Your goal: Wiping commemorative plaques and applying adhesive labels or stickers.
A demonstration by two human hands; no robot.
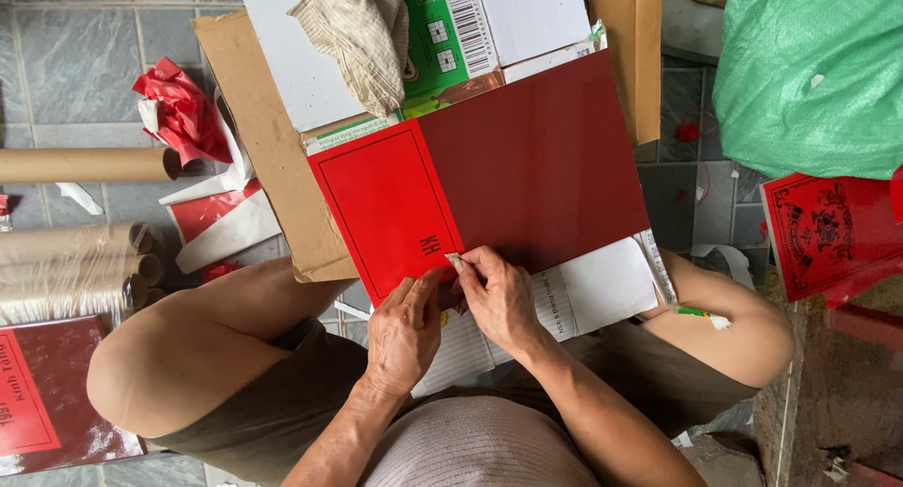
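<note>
While we sit on the tiled floor (75, 54) with our knees apart, the red sheet (386, 205) and the dark red board (536, 158) it joins lie flat across the cardboard (268, 149) in front of us. Both hands meet at the near edge of that piece, right where the 2 reds join. Our left hand (403, 332) lies flat on the bright red sheet, fingers spread, pinning it down. Our right hand (497, 294) has its grip pinched together on a small pale strip (454, 259) at the seam; we cannot tell whether it is tape or a backing tab.

To do this step well, we judge that the left palm should hold firm so the sheet does not creep, while the right draws the strip low and along the seam, not upward, so the paper does not tear or wrinkle. Slow, even tension matters most here.

Around us lie cardboard tubes (80, 165) at the left, crumpled red paper (183, 111), a striped cloth (362, 36) on the white boxes (527, 17), a green bag (814, 73) at the right and a printed red card (828, 228) beside it
</note>
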